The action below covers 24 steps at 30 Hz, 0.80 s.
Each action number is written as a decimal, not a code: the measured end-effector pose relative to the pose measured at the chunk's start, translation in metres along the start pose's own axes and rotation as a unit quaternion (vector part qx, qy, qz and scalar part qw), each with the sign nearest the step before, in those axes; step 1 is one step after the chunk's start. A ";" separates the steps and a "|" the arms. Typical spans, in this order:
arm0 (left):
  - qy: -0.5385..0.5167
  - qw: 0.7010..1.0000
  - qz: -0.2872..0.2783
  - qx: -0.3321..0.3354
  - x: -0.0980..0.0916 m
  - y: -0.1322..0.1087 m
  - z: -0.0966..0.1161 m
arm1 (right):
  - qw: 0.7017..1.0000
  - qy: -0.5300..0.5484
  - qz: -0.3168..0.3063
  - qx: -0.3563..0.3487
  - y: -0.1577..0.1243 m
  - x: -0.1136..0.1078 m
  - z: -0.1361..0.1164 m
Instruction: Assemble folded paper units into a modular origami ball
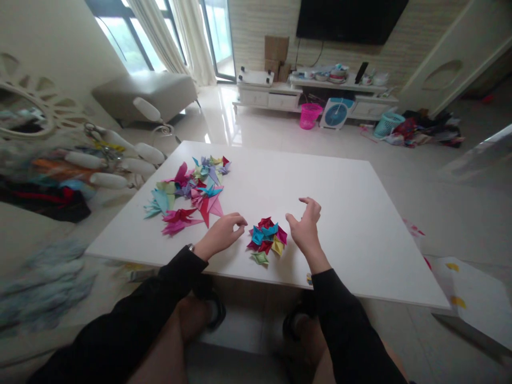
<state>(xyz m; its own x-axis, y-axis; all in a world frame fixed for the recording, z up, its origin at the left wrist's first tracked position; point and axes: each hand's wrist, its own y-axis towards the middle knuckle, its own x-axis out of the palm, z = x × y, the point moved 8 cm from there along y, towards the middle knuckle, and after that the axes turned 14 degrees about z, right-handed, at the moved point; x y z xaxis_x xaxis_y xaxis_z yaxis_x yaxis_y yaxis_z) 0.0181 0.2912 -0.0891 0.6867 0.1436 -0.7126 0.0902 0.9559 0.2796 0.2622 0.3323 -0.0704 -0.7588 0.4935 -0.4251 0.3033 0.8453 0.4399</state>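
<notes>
My left hand [223, 233] hovers just left of a small cluster of folded paper pieces [265, 239] in red, blue, yellow and pink. Its fingers are curled towards the thumb with a small gap, and no object shows between them. On the other side of the cluster, my right hand [307, 229] is raised with thumb and forefinger spread wide, holding nothing. A light green folded paper piece [260, 258] lies at the cluster's near edge. Further left on the white table [340, 197] is a larger spread of paper cranes [190, 192] in several colours.
A tiny multicoloured object [309, 278] sits at the table's front edge by my right wrist. Left of the table stands a rack with white padded arms [110, 180]. Across the floor are a pink basket [310, 116], a blue fan [336, 113] and a low TV cabinet [254, 97].
</notes>
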 end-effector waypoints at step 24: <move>0.050 0.989 0.088 -0.111 -0.019 0.019 -0.064 | 0.999 0.033 -0.005 0.001 -0.010 0.016 -0.013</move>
<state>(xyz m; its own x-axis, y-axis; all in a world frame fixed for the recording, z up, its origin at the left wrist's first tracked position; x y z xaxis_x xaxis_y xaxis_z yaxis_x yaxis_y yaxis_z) -0.0391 0.3234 -0.1112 0.6025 0.3267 -0.7282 -0.1919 0.9449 0.2652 0.2392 0.3289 -0.0712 -0.7978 0.4709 -0.3765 0.2970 0.8504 0.4342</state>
